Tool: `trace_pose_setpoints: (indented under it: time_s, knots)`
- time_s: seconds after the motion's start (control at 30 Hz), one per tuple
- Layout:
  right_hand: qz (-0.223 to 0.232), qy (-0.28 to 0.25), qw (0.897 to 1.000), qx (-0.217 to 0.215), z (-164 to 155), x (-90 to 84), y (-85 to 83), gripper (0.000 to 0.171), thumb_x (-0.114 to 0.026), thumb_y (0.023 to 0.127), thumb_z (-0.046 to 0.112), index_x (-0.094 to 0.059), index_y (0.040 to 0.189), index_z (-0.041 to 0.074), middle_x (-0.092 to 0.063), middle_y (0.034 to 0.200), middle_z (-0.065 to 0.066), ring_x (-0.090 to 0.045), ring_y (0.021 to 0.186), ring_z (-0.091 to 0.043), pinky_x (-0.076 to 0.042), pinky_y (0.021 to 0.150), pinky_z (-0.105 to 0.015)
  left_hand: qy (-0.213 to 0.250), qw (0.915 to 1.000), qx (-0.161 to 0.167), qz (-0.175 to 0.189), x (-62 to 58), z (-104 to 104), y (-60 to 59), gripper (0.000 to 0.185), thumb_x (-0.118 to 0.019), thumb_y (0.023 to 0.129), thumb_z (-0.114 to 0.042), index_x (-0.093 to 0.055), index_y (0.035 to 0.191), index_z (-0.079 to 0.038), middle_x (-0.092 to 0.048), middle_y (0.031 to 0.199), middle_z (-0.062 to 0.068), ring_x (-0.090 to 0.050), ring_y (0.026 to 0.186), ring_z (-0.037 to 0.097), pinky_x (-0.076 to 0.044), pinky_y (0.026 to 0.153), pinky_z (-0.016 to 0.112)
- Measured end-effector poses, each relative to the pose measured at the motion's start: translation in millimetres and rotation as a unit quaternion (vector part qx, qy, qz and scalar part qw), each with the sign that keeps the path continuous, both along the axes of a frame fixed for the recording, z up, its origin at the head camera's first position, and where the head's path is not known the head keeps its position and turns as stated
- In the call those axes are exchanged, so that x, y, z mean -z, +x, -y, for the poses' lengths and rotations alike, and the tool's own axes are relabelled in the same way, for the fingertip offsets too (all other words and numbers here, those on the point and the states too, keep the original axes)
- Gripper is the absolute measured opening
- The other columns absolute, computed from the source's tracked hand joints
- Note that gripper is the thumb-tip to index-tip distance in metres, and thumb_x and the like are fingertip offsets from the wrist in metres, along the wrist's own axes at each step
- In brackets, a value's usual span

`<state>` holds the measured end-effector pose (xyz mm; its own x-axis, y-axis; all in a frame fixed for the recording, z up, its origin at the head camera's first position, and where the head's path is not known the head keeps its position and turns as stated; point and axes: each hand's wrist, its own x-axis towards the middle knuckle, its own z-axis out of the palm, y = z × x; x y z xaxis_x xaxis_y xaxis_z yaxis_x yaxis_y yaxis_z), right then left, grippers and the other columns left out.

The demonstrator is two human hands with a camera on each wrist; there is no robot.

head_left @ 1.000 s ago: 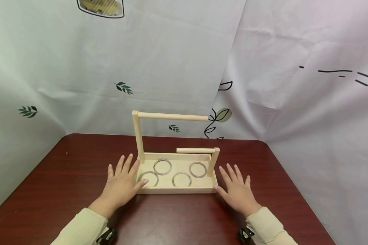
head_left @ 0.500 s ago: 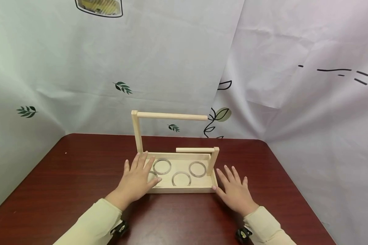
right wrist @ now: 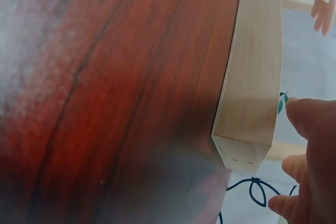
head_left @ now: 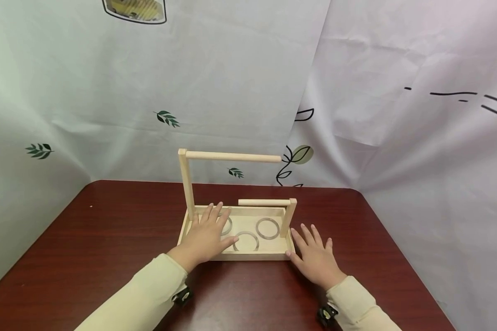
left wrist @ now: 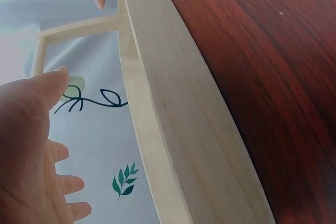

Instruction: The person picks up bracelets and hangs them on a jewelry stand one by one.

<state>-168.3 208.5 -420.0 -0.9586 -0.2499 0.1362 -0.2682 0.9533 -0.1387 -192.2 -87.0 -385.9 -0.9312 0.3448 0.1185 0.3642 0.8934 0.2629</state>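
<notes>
A shallow wooden tray (head_left: 248, 256) with a tall post-and-bar frame (head_left: 228, 157) and a short one (head_left: 269, 202) sits mid-table. Clear rings lie in it: one (head_left: 267, 228) at the right, one (head_left: 246, 241) at the front middle, and one (head_left: 228, 226) partly under my fingers. My left hand (head_left: 209, 234) lies flat with straight fingers over the tray's left half, covering the rings there. My right hand (head_left: 314, 255) rests flat on the table, thumb against the tray's right front corner. The left wrist view shows the tray's front wall (left wrist: 178, 108); the right wrist view shows its corner (right wrist: 247, 135).
The dark red wooden table (head_left: 107, 239) is walled by white cloth with leaf prints (head_left: 165, 118) behind and on both sides. Its right rear corner (head_left: 352, 193) is rounded. Bare tabletop lies left and right of the tray.
My left hand slid right from the tray's left edge into the tray, covering the front-left ring and part of the back-left one. The right hand stayed almost still.
</notes>
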Motion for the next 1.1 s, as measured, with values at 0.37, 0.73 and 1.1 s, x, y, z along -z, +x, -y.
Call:
trace_pose_setpoints:
  time_s: [0.37, 0.73, 1.1]
  knots:
    - [0.007, 0.0, 1.0, 0.003, 1, 0.9, -2.1, 0.057, -0.057, 0.095, 0.043, -0.048, 0.143, 0.013, -0.038, 0.149, -0.019, -0.026, 0.14, -0.044, -0.021, 0.097, -0.077, 0.001, 0.9994, 0.027, 0.023, -1.2, -26, -12.7, 0.075, -0.058, 0.092, -0.051, -0.035, 0.149, -0.008, -0.029, 0.154, 0.02, -0.021, 0.143, 0.041, -0.019, 0.107, 0.067]
    - [0.042, -0.005, 0.999, 0.002, -1, 2.3, -6.0, 0.055, -0.054, 0.096, 0.044, -0.048, 0.143, 0.016, -0.039, 0.148, -0.019, -0.025, 0.14, -0.045, -0.023, 0.098, -0.075, -0.008, 0.9976, 0.062, 0.031, -2.0, -51, -28.9, 0.072, -0.059, 0.092, -0.049, -0.038, 0.148, -0.009, -0.038, 0.149, 0.02, -0.027, 0.141, 0.039, -0.025, 0.106, 0.065]
    - [0.099, -0.016, 0.995, 0.016, -4, 6.5, -9.4, 0.059, -0.048, 0.098, 0.048, -0.041, 0.148, 0.018, -0.04, 0.147, -0.02, -0.025, 0.139, -0.048, -0.024, 0.096, -0.076, -0.025, 0.9943, 0.069, 0.078, 2.2, -70, -39.7, 0.075, -0.055, 0.093, -0.053, -0.034, 0.151, -0.012, -0.03, 0.155, 0.015, -0.026, 0.142, 0.036, -0.026, 0.109, 0.06]
